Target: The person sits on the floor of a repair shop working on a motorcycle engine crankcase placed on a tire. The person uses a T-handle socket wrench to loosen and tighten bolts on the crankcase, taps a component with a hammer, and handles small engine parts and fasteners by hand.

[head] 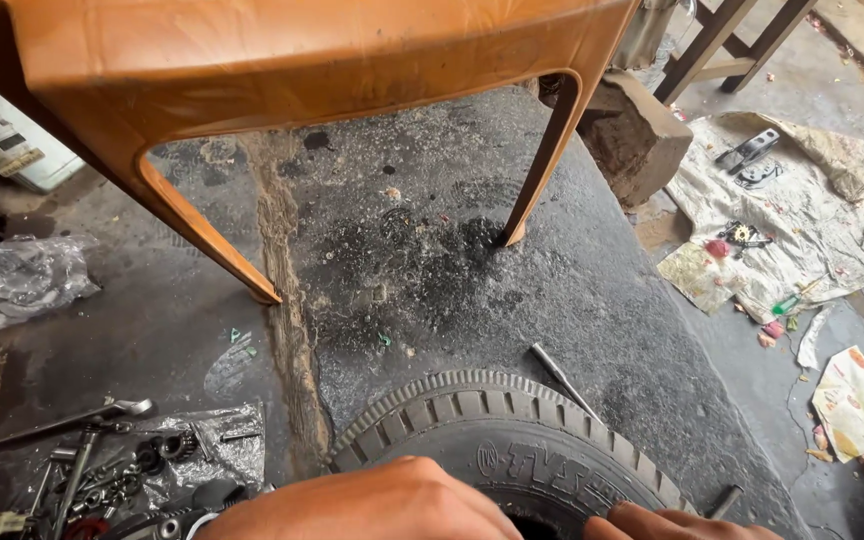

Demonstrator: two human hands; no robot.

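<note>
A black tyre (512, 440) lies flat on the dark, gritty floor (432, 270) at the bottom of the view. The left hand (372, 505) rests on its near sidewall, knuckles up; its fingers are cut off by the frame edge, so I cannot tell how far it is closed. Only the fingertips of the right hand (667, 522) show, lying on the tyre's right side; its grip cannot be told either. A thin metal rod (562, 378) lies against the tread. An orange plastic chair (332, 70) stands beyond, and a spanner (62, 422) lies on the left.
</note>
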